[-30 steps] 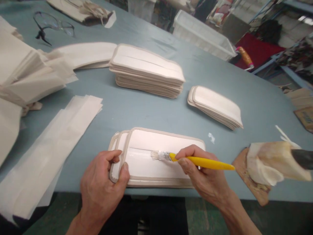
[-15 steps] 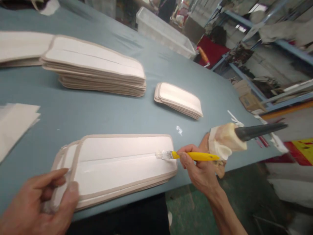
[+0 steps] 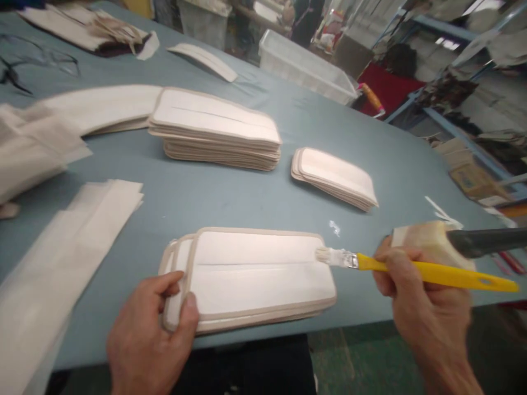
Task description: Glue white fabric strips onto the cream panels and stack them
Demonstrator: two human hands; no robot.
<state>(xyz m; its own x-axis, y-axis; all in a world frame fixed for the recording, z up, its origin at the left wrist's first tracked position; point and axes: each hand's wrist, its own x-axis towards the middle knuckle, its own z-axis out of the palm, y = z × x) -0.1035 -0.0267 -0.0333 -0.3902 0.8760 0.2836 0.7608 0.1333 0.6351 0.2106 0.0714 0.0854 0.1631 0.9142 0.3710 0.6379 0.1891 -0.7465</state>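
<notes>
The left hand point(image 3: 150, 329) pinches the glue-coated top pad point(image 3: 255, 274) while the right hand point(image 3: 415, 299) grips the brush point(image 3: 411, 269) just off its end; stacked pads beneath look uncoated.

A tall stack of cream trimmed panels point(image 3: 216, 131) sits mid-table, a smaller stack point(image 3: 334, 176) to its right. White paper strips point(image 3: 61, 258) lie near left. A clear plastic bin point(image 3: 307, 66) stands at the far edge, eyeglasses point(image 3: 37, 60) far left on the blue-grey table point(image 3: 230, 197).
</notes>
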